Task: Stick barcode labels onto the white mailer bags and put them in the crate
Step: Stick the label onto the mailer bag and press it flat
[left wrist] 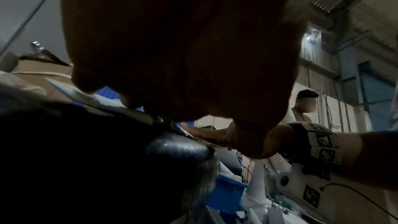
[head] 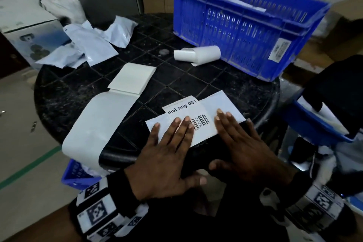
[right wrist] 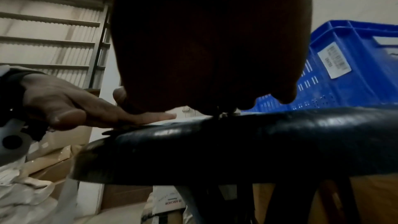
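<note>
White mailer bag (head: 222, 104) lies flat under my left hand (head: 167, 155) and right hand (head: 247, 149), fingers straight, pressing; barcode label (head: 188, 112) reads "mal bng 001".

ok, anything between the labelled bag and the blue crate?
One thing, partly: a loose roll of white paper lies on the table just in front of the crate, roughly between it and the bag. Lifting the bag over clears it. Both hands rest flat on the bag.

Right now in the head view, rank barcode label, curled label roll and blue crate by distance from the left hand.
1. barcode label, under the left hand fingertips.
2. curled label roll, mid-table beyond.
3. blue crate, far right.
</note>
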A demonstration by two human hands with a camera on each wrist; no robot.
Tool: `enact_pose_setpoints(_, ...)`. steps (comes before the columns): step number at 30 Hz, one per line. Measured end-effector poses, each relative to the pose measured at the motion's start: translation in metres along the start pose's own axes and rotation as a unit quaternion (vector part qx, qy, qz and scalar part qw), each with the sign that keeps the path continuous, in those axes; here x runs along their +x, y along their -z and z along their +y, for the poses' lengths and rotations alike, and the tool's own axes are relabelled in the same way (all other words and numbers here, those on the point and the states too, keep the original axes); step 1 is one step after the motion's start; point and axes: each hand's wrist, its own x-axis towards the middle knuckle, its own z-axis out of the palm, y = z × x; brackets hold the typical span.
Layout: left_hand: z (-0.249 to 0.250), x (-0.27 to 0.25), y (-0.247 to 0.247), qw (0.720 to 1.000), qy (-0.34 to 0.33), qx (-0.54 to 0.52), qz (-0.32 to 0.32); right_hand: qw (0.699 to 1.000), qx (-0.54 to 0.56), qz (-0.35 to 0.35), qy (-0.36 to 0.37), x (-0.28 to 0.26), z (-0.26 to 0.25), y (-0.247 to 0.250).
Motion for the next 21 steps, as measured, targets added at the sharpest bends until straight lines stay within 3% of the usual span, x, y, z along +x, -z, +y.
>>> enact_pose_setpoints(3,0.0,-0.003,0.005,1.0,-0.02,-0.01,0.017,1.0,0.0,0.005,-0.003,-0.004,0.006,0.005)
enact_pose_setpoints(8,0.016,0.004,0.004,0.999,-0.031,-0.012,0.008,0.995,0.016,0.003,0.103,0.001,-0.022,-0.001)
enact_pose_setpoints(13,0.005,-0.009,-0.004,0.999,0.028,-0.025,0.003,0.998,0.009,0.019,0.06,-0.006,-0.019,-0.01)
enact_pose_setpoints(15,-0.011,-0.012,0.003,0.996,0.055,-0.057,-0.03,0.992,0.126,0.018,0.026,-0.01,-0.006,0.003)
enact_pose_setpoints(18,-0.023,-0.009,0.023,0.993,0.065,-0.09,-0.033,0.937,0.315,0.133,-0.066,-0.005,0.012,0.04)
enact_pose_setpoints(20,-0.017,-0.001,0.034,0.995,0.044,-0.095,-0.009,0.935,0.287,0.203,-0.048,0.006,0.012,0.052)
enact_pose_setpoints(21,-0.011,0.006,0.037,0.995,0.03,-0.097,-0.004,0.942,0.267,0.202,-0.012,0.015,0.007,0.051)
